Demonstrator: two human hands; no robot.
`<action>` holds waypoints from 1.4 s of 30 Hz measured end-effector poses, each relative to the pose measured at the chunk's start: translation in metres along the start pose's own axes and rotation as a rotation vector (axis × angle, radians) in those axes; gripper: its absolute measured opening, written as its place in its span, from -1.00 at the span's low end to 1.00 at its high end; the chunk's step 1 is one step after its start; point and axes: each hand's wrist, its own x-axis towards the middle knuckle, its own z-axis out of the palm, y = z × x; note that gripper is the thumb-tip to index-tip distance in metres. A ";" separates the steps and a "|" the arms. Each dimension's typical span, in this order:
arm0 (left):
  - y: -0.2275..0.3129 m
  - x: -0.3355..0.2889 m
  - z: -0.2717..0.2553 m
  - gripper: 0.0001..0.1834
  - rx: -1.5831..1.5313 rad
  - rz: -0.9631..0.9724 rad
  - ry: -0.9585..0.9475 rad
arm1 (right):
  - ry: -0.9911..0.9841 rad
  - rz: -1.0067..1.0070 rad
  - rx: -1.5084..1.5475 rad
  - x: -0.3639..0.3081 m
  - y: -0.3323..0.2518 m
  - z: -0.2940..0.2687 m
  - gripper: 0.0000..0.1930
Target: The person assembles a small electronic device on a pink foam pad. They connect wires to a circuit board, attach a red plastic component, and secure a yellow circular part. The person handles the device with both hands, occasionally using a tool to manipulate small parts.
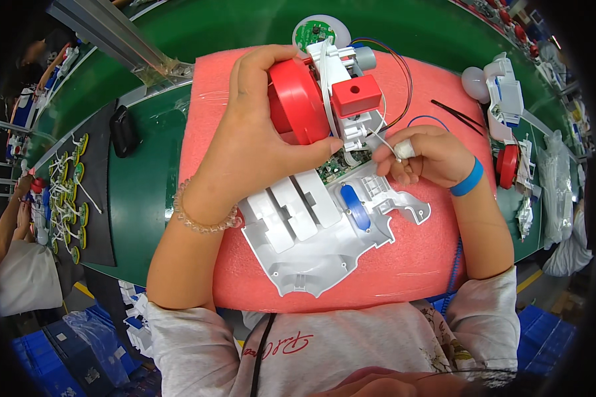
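My left hand (261, 135) is wrapped round a red wheel (304, 106), thumb below and fingers over its top. The wheel belongs to a white plastic mechanism with a red block (355, 96) and a grey cylindrical motor (365, 59). This part stands over a white shell half (311, 255) with a blue oval piece (355, 206). A green circuit board (338, 169) shows between them, partly hidden. My right hand (434, 155), white wrap on one finger, is closed in a pinch at a thin white wire (381, 139) running to the mechanism.
Pink foam (245, 281) lies beneath the work. A round green board (309, 33) with a white dome sits beyond; black tweezers (457, 116) lie right. Several small boards (66, 192) rest on a black mat at left, near a black case (122, 131). Other assemblies (506, 96) stand far right.
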 end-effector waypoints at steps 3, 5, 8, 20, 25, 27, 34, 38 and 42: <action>0.000 0.000 0.000 -0.10 0.009 0.012 0.003 | 0.026 0.006 -0.022 0.000 0.002 -0.002 -0.67; 0.000 0.000 0.001 -0.10 0.022 0.013 0.000 | 0.034 0.008 -0.029 0.001 0.004 -0.005 -0.70; 0.001 0.000 0.000 -0.10 0.022 0.001 -0.006 | -0.008 -0.012 -0.078 0.002 0.007 -0.011 -0.74; 0.001 0.000 0.000 -0.09 0.007 0.028 -0.023 | 0.121 -0.034 -0.359 0.007 -0.001 0.034 -0.87; 0.003 0.001 -0.001 -0.11 0.019 0.030 -0.034 | 0.278 -0.429 -0.865 0.016 0.011 0.043 -0.88; 0.002 0.000 0.000 -0.12 -0.048 -0.008 -0.055 | 0.270 -0.400 -0.928 0.015 0.007 0.045 -0.88; 0.004 -0.002 0.001 -0.12 -0.044 -0.022 -0.064 | 0.294 -0.518 -1.107 0.016 0.009 0.047 -0.88; 0.007 -0.003 0.000 -0.10 -0.020 -0.001 -0.070 | 0.289 -0.510 -1.161 0.015 0.009 0.046 -0.89; 0.007 -0.003 0.000 -0.09 -0.009 0.026 -0.064 | 0.304 -0.473 -1.111 0.014 0.011 0.047 -0.89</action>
